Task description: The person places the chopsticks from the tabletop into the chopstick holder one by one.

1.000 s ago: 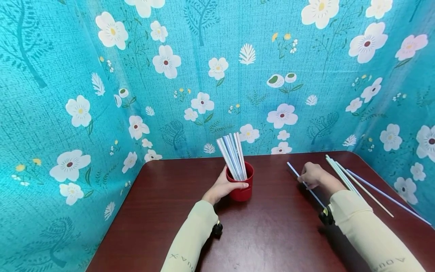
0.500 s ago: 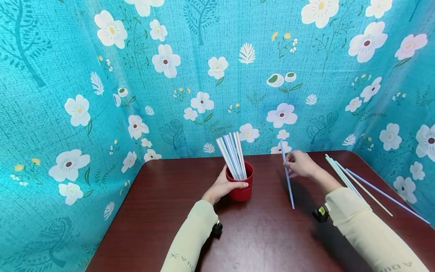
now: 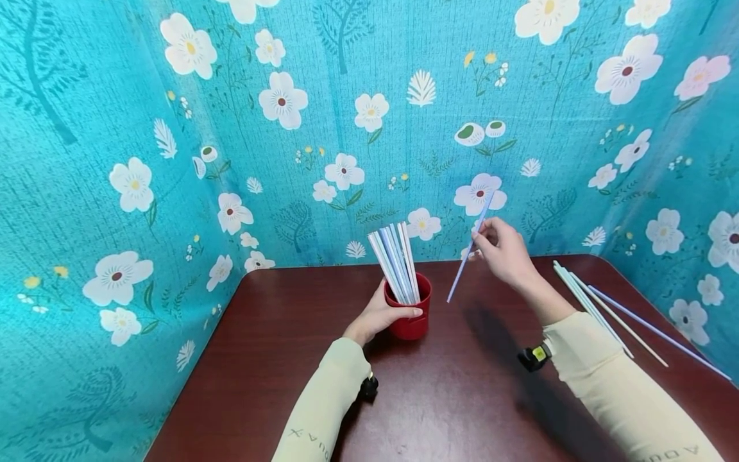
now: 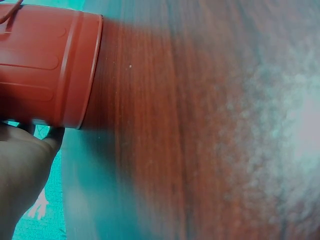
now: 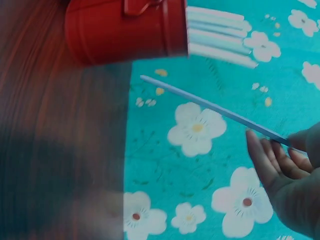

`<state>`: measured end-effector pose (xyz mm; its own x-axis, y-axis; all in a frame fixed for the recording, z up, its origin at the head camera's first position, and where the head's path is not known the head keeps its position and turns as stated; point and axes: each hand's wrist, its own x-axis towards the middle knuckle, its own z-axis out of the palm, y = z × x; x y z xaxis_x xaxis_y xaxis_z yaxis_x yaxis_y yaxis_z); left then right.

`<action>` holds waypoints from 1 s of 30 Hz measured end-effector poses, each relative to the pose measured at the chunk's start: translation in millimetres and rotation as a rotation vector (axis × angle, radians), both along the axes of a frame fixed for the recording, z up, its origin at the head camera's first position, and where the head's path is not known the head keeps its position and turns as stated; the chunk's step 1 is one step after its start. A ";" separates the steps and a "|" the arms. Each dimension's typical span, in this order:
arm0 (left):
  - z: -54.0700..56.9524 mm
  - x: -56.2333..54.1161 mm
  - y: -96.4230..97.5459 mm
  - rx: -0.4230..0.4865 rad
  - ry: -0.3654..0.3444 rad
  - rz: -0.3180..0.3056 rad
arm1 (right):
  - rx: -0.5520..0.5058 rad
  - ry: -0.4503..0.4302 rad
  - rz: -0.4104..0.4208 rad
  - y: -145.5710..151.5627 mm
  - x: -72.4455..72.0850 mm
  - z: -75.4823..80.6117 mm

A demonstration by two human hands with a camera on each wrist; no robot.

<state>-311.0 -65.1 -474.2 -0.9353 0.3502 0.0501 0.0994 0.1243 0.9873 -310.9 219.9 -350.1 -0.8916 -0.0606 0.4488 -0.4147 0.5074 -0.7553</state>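
My left hand (image 3: 376, 319) grips a red cup (image 3: 410, 329) from its left side, thumb across the front. The cup stands on the table with a bundle of white and pale blue straws (image 3: 395, 264) leaning left in it. Between thumb and fingers, my right hand (image 3: 508, 253) pinches a blue straw (image 3: 462, 272) near its upper part, raised to the right of the cup. In the right wrist view this straw (image 5: 210, 106) slants with its free end just off the cup's rim. The left wrist view has the cup (image 4: 42, 65) at upper left, fingers behind it.
Several loose straws, pale green (image 3: 589, 303), cream (image 3: 635, 338) and blue (image 3: 652, 328), lie on the right of the dark red-brown table (image 3: 277, 346). A turquoise flowered cloth (image 3: 323, 128) hangs behind the table and along its sides.
My right hand has lifted the blue straw from the right part of the table, moved it up and left toward the cup, and tilted its lower end leftward. The left hand keeps still on the cup.
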 end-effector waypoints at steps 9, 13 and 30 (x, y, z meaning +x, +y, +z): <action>1.9 -0.7 -0.1 -0.006 -0.004 0.007 | -0.248 0.060 0.084 -26.9 7.9 19.9; 2.0 -0.6 0.7 -0.003 -0.003 0.006 | -0.248 0.069 0.091 -35.5 8.5 20.8; -0.4 -2.4 1.6 0.005 0.005 0.007 | 0.033 0.166 0.084 -60.9 -3.8 -15.7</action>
<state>-313.4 -63.5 -474.6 -0.9375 0.3434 0.0569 0.1038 0.1198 0.9874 -314.7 159.1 -365.8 -0.7965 -0.1493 0.5859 -0.5744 0.4894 -0.6562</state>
